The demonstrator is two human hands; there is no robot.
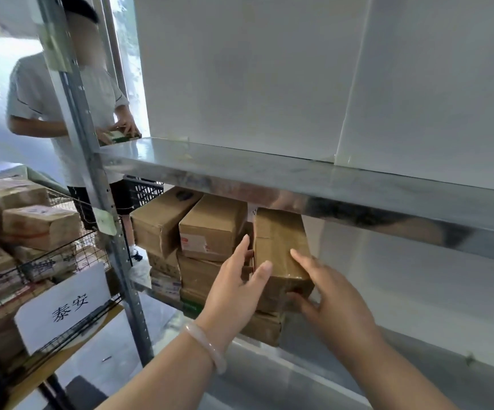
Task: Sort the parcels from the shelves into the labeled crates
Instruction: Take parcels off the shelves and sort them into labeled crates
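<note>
The parcel (280, 235) is sitting on top of a stack just under the metal shelf (269, 176). The left hand (234, 291) is pinching its near corner, fingers straight and thumb across the front. The right hand (331, 300) is clasping the other side. With the shelf this close above, drawing the parcel straight out and level is looking wisest.

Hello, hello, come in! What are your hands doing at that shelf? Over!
Copy: left hand and right hand grip the upright brown parcel, still on its stack. Close on its left, neighbouring parcel. Just overhead, metal shelf.
</note>
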